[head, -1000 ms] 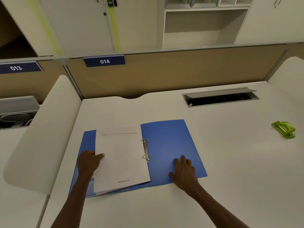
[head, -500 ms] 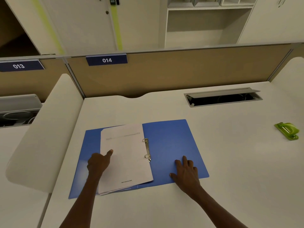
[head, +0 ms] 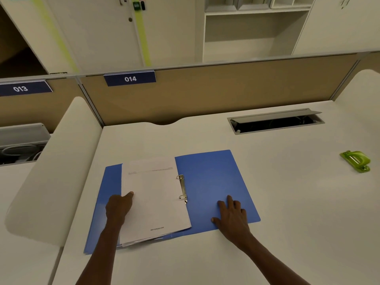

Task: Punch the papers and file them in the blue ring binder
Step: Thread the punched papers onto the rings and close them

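Both forearms reach forward from the near edge of the counter [head: 287, 202], angled slightly inward. The blue ring binder [head: 209, 182] lies open and flat near that front edge, left of centre, its metal rings [head: 183, 189] standing along the middle fold. A stack of white papers [head: 154, 198] rests on the binder's left half, its right edge against the rings, its near sheets slightly fanned and overhanging the binder's near edge. The left hand [head: 119, 206] grips the papers' left edge, thumb on top of the sheet and fingers tucked beneath. The right hand [head: 232, 214] lies flat with fingers spread on the binder's bare right cover, near its front edge. A green hole punch [head: 355, 161] sits well apart, toward the counter's right edge.
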Available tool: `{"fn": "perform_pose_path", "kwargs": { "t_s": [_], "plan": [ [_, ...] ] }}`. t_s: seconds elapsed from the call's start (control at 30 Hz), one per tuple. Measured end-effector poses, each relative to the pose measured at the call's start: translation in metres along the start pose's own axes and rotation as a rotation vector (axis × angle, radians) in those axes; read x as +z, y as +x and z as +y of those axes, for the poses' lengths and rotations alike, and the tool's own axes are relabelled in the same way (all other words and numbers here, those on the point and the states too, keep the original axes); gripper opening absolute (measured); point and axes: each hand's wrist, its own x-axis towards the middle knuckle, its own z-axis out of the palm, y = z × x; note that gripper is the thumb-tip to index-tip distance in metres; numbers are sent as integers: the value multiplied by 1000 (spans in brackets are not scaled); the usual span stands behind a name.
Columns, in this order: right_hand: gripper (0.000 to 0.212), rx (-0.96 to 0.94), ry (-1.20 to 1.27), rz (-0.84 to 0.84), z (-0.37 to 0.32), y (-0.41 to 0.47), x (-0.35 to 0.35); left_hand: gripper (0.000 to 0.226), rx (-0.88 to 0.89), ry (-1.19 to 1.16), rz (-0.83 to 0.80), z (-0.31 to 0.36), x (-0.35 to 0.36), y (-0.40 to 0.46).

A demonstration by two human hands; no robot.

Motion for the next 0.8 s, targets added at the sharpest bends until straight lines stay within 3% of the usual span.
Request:
{"fn": "perform_pose_path", "kwargs": {
  "t_s": [0.3,0.47,0.8],
  "plan": [
    [61,-1,-3,-8,0,1,0,25,421,-38,6,49,-33,-40],
    [61,-11,-8,-6,-1,0,0,4,483,-193,-78,91,-42,-71],
    [61,-10,37,-16,1,3,-4,10,543,-278,-289,141,9,-113]
  ]
}}
